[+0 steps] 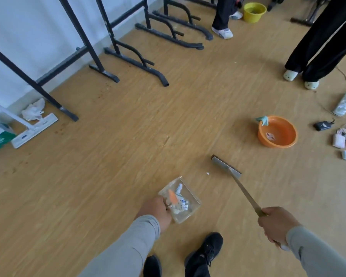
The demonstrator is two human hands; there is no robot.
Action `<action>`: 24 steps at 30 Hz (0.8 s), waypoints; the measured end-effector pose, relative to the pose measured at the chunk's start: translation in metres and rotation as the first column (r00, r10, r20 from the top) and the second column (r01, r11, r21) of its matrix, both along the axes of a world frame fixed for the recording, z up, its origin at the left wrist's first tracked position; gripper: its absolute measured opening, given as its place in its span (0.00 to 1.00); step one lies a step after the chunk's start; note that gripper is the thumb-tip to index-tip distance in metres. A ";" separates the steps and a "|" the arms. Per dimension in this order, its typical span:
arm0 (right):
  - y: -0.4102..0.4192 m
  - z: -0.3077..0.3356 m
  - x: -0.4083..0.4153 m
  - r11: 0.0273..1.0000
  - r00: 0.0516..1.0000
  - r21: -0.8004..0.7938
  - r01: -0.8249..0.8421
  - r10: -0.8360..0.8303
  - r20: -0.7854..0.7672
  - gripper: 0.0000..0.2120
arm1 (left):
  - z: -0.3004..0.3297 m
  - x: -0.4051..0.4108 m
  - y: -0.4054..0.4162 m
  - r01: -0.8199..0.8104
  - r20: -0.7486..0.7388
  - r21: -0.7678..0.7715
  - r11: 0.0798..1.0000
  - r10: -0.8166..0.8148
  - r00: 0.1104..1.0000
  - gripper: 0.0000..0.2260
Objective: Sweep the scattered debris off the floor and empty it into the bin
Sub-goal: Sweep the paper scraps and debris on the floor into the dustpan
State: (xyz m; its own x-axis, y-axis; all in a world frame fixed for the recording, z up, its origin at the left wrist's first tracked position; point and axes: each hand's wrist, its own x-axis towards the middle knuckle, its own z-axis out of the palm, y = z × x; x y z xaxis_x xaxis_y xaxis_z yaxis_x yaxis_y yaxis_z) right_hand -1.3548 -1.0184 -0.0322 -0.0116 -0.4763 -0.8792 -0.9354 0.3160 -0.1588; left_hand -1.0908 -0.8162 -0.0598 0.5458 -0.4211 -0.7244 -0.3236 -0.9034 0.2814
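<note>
My left hand grips the handle of a clear plastic dustpan held just above the wooden floor. Orange and white-blue scraps of debris lie inside it. My right hand grips the long handle of a small broom, whose grey head rests on the floor ahead and to the right of the dustpan. One tiny white scrap lies on the floor between the broom head and the dustpan. A yellow bin stands far back near the top.
An orange basin with a teal cloth on its rim sits to the right. Cables, chargers and packets lie at the right edge. Black metal frame legs line the left wall, with a white flat mop and bags. Two people's legs stand behind.
</note>
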 end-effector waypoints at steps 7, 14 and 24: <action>0.006 0.014 -0.017 0.917 0.920 0.067 -0.392 0.393 0.003 0.07 | 0.003 0.007 -0.028 0.027 0.024 0.027 0.999 -0.027 0.999 0.06; -0.034 0.083 -0.078 0.973 0.975 0.099 -0.209 0.200 0.097 0.15 | -0.001 0.006 -0.020 0.010 0.017 0.000 1.000 -0.010 1.000 0.06; 0.021 0.017 -0.010 0.953 0.954 0.044 -0.299 0.297 0.034 0.16 | -0.003 0.008 -0.020 0.010 0.043 0.005 1.000 -0.010 0.999 0.04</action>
